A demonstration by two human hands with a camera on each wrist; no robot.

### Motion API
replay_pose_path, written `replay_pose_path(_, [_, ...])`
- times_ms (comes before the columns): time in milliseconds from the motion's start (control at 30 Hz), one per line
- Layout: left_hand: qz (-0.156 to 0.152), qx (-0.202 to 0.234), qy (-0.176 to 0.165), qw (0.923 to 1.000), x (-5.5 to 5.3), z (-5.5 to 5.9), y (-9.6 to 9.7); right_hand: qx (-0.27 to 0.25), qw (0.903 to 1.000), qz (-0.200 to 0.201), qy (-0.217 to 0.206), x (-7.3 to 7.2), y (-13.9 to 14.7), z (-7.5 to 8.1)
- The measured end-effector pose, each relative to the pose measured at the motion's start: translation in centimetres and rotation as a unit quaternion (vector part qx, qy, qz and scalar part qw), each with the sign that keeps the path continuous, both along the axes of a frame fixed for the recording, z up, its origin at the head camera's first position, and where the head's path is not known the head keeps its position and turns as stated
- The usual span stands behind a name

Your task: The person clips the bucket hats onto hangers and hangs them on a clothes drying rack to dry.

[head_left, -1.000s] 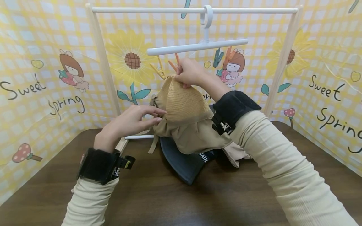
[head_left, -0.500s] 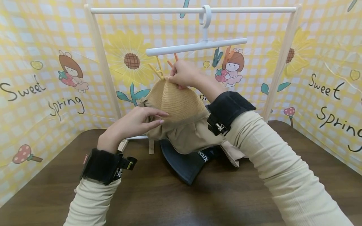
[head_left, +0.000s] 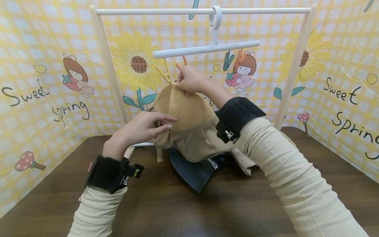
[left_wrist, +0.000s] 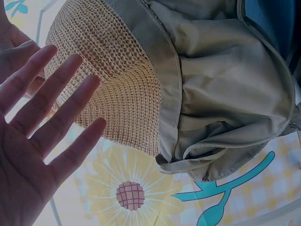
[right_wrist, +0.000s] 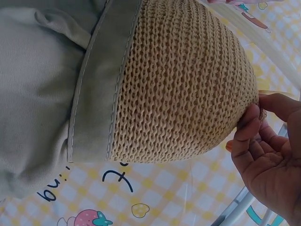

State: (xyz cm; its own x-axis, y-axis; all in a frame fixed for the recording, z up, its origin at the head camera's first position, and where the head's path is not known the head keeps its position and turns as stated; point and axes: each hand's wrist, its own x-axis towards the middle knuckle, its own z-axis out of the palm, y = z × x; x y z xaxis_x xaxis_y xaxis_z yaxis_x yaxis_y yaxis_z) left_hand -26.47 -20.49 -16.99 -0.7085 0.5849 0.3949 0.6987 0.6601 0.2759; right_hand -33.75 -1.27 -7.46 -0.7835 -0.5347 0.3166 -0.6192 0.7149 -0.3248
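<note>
A sun hat (head_left: 190, 112) with a tan knitted crown and a khaki cloth brim hangs below the white hanger (head_left: 195, 50). At the crown's top, my right hand (head_left: 192, 79) pinches the knit between thumb and fingers, as the right wrist view also shows. A yellow clothespin (head_left: 165, 75) on the hanger meets the crown's tip. Beside my right fingers is an orange clothespin (head_left: 185, 60), partly hidden by them. My left hand (head_left: 137, 126) is spread beside the crown's left side; in the left wrist view its straight fingers (left_wrist: 70, 106) overlap the knit.
A dark hat (head_left: 189, 171) with white lettering lies on the brown table (head_left: 195, 214) under the sun hat, near pale beige cloth (head_left: 244, 161). A green clothespin (head_left: 228, 61) and another orange clothespin (head_left: 240, 58) hang at the hanger's right. The rack's white rod (head_left: 148, 12) spans above.
Over the last second the sun hat and my right hand have shifted slightly left, bringing the crown's tip under the yellow clothespin. My left hand moved a little right. Since half a second ago, little differs.
</note>
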Motion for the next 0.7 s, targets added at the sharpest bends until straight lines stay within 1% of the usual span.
replay_pose_path(200, [0.000, -0.002, -0.003, 1.0000, 0.0, 0.0, 0.2, 0.005, 1.0000, 0.000, -0.001, 0.0, 0.0, 0.0])
replay_pose_path(300, [0.001, 0.003, -0.005, 1.0000, 0.0, 0.0, 0.3, 0.007, 1.0000, 0.003, 0.006, 0.0, 0.0, 0.2])
replay_pose_path(467, [0.007, 0.014, 0.014, 0.9998, -0.2, 0.2, 0.3, 0.010, 0.9999, 0.004, 0.011, 0.2, 0.0, 0.4])
replay_pose_path(567, [0.006, 0.024, 0.023, 0.9994, -0.2, 0.2, 0.1, 0.015, 0.9998, -0.003, 0.011, 0.3, -0.1, 0.3])
replay_pose_path(700, [0.014, 0.040, 0.016, 0.9990, 0.1, 0.4, -0.8, 0.020, 0.9997, -0.002, 0.011, 0.3, -0.4, 0.3])
